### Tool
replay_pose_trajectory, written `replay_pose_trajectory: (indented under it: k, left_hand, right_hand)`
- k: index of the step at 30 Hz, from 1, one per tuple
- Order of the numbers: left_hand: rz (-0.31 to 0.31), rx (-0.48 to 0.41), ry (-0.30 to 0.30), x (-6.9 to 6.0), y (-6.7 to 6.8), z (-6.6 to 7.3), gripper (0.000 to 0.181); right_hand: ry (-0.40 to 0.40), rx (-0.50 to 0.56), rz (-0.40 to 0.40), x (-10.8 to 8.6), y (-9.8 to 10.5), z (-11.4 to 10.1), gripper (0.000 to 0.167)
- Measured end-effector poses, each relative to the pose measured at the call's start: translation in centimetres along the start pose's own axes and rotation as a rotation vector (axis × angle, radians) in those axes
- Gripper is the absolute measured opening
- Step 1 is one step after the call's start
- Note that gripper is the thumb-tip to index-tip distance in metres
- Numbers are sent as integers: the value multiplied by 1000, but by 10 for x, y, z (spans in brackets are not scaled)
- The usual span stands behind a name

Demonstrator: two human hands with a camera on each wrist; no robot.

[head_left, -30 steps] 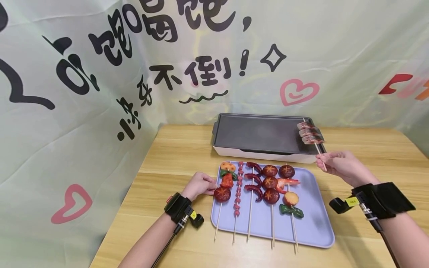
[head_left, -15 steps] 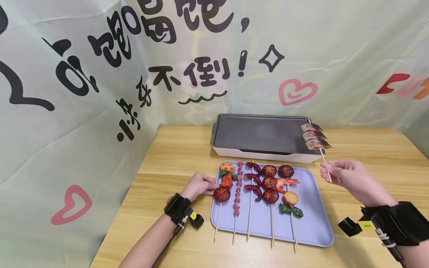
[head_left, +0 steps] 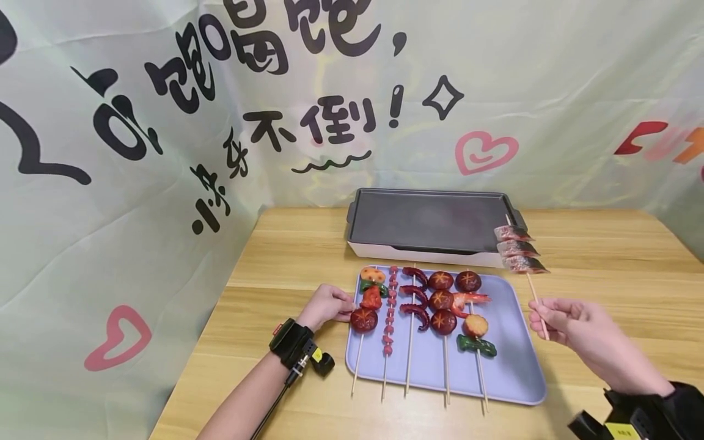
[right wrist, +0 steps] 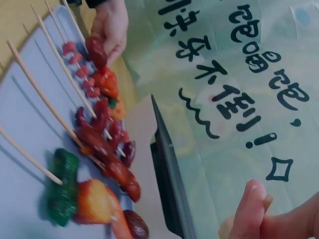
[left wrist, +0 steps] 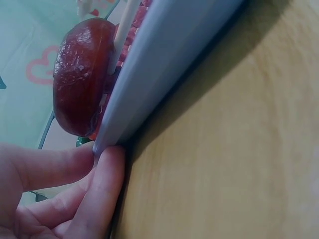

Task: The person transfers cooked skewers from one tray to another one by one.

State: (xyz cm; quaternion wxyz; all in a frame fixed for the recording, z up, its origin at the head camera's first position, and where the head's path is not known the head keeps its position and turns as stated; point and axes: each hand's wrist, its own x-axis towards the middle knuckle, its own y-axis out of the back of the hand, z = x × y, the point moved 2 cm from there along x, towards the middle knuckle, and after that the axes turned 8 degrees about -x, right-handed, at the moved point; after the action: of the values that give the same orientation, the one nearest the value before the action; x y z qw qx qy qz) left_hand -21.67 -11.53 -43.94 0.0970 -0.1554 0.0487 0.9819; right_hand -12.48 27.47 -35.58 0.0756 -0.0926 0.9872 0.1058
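My left hand (head_left: pixel 326 305) pinches the left rim of the lavender tray (head_left: pixel 519 360); in the left wrist view the thumb and fingers sit on either side of the tray's edge (left wrist: pixel 144 79), just by a mushroom (left wrist: pixel 82 77). My right hand (head_left: pixel 583 333) pinches the stick of a fish skewer (head_left: pixel 517 249) with three pieces, raised above the tray's right side. On the tray lie a mixed vegetable skewer (head_left: pixel 371 298), a thin skewer of small pink pieces (head_left: pixel 391 311), a tentacle skewer (head_left: pixel 415 296), a mushroom skewer (head_left: pixel 443 322) and a shrimp-and-pepper skewer (head_left: pixel 476 326).
Behind the tray stands a white electric griddle with a flat dark plate (head_left: pixel 429 220). Both rest on a wooden table (head_left: pixel 291 244). A printed cloth backdrop (head_left: pixel 352 61) with black characters and pink hearts hangs at the back and left.
My right hand has drawn the fish skewer away from the griddle, towards me and slightly right. My left hand stays at the tray's rim.
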Motion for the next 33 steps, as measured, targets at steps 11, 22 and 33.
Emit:
replay_pose_trajectory:
  k: [11, 22, 33]
  left_hand:
    - [7, -4, 20, 1, 0, -1, 19]
    - [10, 3, 21, 3, 0, -3, 17]
    - [16, 9, 23, 1, 0, -1, 17]
  right_hand:
    - [21, -40, 26, -21, -8, 30, 15]
    - [-24, -5, 16, -38, -30, 37, 15]
    - [-32, 83, -138, -47, -34, 62, 20]
